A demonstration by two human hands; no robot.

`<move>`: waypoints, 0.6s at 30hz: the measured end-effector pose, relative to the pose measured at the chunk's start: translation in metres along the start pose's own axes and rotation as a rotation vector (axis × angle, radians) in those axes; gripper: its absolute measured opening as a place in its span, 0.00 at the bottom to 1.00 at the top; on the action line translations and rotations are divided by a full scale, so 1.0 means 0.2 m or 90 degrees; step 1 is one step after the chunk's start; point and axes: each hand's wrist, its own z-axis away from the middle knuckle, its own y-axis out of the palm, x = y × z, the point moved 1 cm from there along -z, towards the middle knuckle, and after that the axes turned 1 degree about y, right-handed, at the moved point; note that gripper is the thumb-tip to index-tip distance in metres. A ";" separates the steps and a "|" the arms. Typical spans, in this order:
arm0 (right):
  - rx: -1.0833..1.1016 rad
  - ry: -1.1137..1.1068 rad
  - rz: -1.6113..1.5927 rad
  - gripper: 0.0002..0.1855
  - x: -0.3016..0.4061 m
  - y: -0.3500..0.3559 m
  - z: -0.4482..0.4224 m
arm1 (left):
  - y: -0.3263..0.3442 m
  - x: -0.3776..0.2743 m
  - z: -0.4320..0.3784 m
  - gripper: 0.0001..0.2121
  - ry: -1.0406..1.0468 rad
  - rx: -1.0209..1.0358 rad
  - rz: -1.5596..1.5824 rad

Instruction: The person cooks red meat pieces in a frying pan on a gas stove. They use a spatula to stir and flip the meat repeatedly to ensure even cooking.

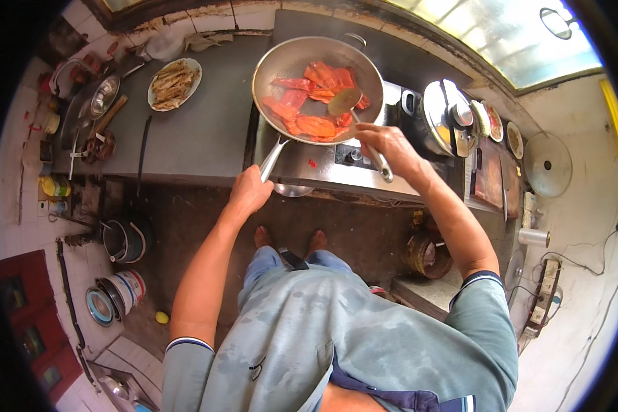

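My left hand (251, 188) is closed around the metal handle (275, 157) of a large wok (268, 67) on the stove top. In my right hand (391, 147) is the handle of a metal cooking ladle or turner (345, 101), its head down inside the wok. Flat orange-red pieces of food (314, 126) lie spread around the wok's base, some overlapping, and the ladle's head covers part of them. Below the wok, a control knob (354, 155) shows on the stove's steel front. A few small red bits (312, 163) lie on the steel near it.
On the left counter (206, 123) stands an oval plate (175, 85) of browned strips. A lidded pot (440, 118) is close to my right forearm. Farther right are a cutting board (486, 175), a knife (504, 190) and small plates. Buckets (126, 239) stand on the floor at left.
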 end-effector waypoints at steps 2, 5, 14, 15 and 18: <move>-0.023 0.031 0.020 0.13 -0.03 -0.02 0.02 | 0.00 -0.01 0.01 0.18 -0.004 0.006 0.001; -0.103 0.015 -0.017 0.17 -0.01 0.04 0.01 | 0.00 -0.01 0.00 0.18 -0.002 0.000 0.003; -0.200 0.107 -0.260 0.09 0.03 0.15 -0.28 | 0.00 -0.01 -0.01 0.17 -0.005 0.004 -0.005; -0.153 0.114 -0.250 0.08 0.03 0.10 -0.27 | 0.00 0.00 0.00 0.17 -0.008 0.003 -0.005; -0.020 0.080 -0.212 0.09 0.03 -0.10 -0.17 | -0.01 0.00 0.00 0.18 -0.010 -0.004 -0.011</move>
